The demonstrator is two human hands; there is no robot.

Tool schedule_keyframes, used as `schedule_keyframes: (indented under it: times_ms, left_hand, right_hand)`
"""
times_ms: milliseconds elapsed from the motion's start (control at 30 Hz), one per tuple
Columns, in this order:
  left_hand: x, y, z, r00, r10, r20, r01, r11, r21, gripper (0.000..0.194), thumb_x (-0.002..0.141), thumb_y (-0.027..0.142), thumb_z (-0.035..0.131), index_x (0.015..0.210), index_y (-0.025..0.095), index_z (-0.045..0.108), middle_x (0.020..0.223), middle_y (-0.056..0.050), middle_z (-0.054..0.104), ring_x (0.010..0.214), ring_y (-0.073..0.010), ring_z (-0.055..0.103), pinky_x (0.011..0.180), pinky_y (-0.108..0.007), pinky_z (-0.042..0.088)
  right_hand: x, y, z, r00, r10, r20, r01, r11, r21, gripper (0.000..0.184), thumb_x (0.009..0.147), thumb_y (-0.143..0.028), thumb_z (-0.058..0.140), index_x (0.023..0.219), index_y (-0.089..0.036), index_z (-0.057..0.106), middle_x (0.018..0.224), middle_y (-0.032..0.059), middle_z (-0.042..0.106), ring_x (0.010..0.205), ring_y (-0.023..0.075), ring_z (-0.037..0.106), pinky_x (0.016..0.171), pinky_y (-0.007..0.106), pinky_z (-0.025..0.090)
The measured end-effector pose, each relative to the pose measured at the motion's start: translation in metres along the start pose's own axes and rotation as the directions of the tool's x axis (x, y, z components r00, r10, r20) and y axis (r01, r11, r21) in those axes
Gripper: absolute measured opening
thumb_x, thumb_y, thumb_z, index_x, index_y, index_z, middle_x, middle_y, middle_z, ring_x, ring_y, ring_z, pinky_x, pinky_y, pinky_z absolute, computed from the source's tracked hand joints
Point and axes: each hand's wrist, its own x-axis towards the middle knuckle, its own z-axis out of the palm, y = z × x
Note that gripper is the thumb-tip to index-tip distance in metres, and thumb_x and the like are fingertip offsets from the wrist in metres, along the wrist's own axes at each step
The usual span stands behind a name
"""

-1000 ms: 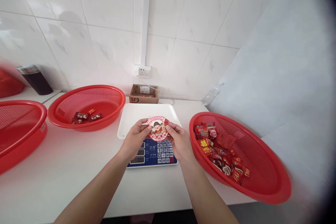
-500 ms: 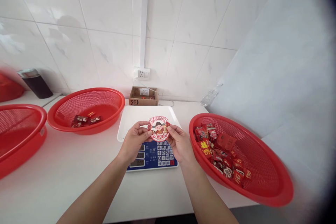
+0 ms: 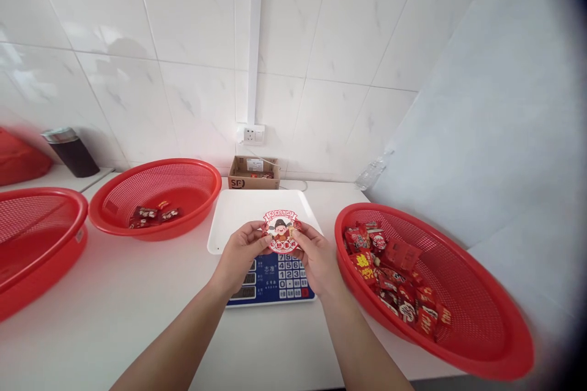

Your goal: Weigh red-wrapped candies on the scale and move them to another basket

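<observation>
Between my two hands is a flat red-and-white card (image 3: 280, 229) with a cartoon figure and Chinese characters on it. My left hand (image 3: 241, 255) pinches its left edge between thumb and fingers. On the opposite edge, my right hand (image 3: 316, 256) grips it the same way. The card is held up over a digital scale (image 3: 270, 293), whose blue keypad and display are partly hidden by my hands. Behind the card lies the scale's white weighing tray (image 3: 233, 211), with nothing visible on it.
Right of the scale, a red plastic basket (image 3: 486, 317) holds several wrapped snacks (image 3: 403, 287). Another red basket (image 3: 192, 214) at left has a few packets (image 3: 158, 214); a third basket (image 3: 46, 263) is cut off. A cardboard box (image 3: 254, 182) and a dark flask (image 3: 73, 156) stand near the wall.
The whole view has shifted slightly, so everything sits a little lower and further right. Both hands still hold the card over the scale, with hardly any change in grip.
</observation>
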Motion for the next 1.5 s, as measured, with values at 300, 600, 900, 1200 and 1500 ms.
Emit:
schedule_keyframes:
  times_ms: [300, 600, 900, 1200, 1500]
  left_hand:
    - [-0.002, -0.002, 0.003, 0.999, 0.035, -0.040, -0.033, 0.998, 0.058, 0.038, 0.063, 0.036, 0.069, 0.094, 0.019, 0.054, 0.069, 0.004, 0.057, 0.062, -0.0085, 0.053, 0.062, -0.022, 0.044]
    - [0.001, -0.005, 0.006, 0.995, 0.000, 0.100, -0.003, 1.000, 0.022, 0.032, 0.073, 0.044, 0.059, 0.092, 0.018, 0.061, 0.087, -0.003, 0.065, 0.078, -0.0145, 0.057, 0.073, -0.027, 0.045]
    - [0.000, -0.002, 0.008, 0.996, 0.057, 0.064, -0.059, 0.998, 0.015, 0.028, 0.072, 0.041, 0.061, 0.088, 0.018, 0.062, 0.078, 0.000, 0.064, 0.074, -0.0142, 0.057, 0.075, -0.027, 0.044]
    - [-0.003, -0.002, 0.009, 0.992, 0.024, 0.121, -0.019, 0.999, -0.046, 0.038, 0.069, 0.040, 0.065, 0.099, 0.017, 0.062, 0.085, -0.004, 0.066, 0.078, -0.0169, 0.059, 0.078, -0.031, 0.045]
    - [-0.002, -0.001, 0.007, 0.994, 0.081, 0.072, -0.079, 0.996, -0.032, 0.031, 0.070, 0.037, 0.064, 0.092, 0.015, 0.064, 0.076, -0.002, 0.065, 0.069, -0.0145, 0.057, 0.069, -0.027, 0.045]
  right_hand:
    - [0.000, 0.007, 0.003, 1.000, -0.023, 0.021, 0.024, 0.998, -0.065, 0.029, 0.064, -0.035, 0.072, 0.089, -0.020, 0.068, 0.081, 0.0009, 0.071, 0.070, 0.0176, 0.064, 0.062, 0.028, 0.049]
    - [-0.003, 0.004, 0.007, 1.000, 0.003, -0.001, -0.004, 0.990, -0.143, 0.026, 0.062, -0.038, 0.072, 0.082, -0.020, 0.069, 0.073, 0.0002, 0.070, 0.064, 0.0162, 0.062, 0.056, 0.026, 0.047]
    - [-0.004, 0.004, 0.006, 0.999, -0.047, 0.023, 0.052, 0.950, -0.308, 0.025, 0.069, -0.041, 0.066, 0.081, -0.019, 0.068, 0.074, 0.0006, 0.068, 0.067, 0.0161, 0.059, 0.056, 0.025, 0.047]
    - [-0.003, 0.010, 0.005, 0.996, -0.089, 0.030, 0.094, 0.954, -0.283, 0.026, 0.070, -0.039, 0.066, 0.083, -0.017, 0.065, 0.073, 0.0014, 0.066, 0.071, 0.0176, 0.060, 0.070, 0.030, 0.047]
    - [-0.008, 0.004, 0.013, 0.998, 0.019, 0.057, 0.005, 0.917, -0.398, 0.038, 0.074, -0.052, 0.057, 0.084, -0.016, 0.061, 0.069, 0.0010, 0.059, 0.060, 0.0123, 0.052, 0.046, 0.020, 0.039]
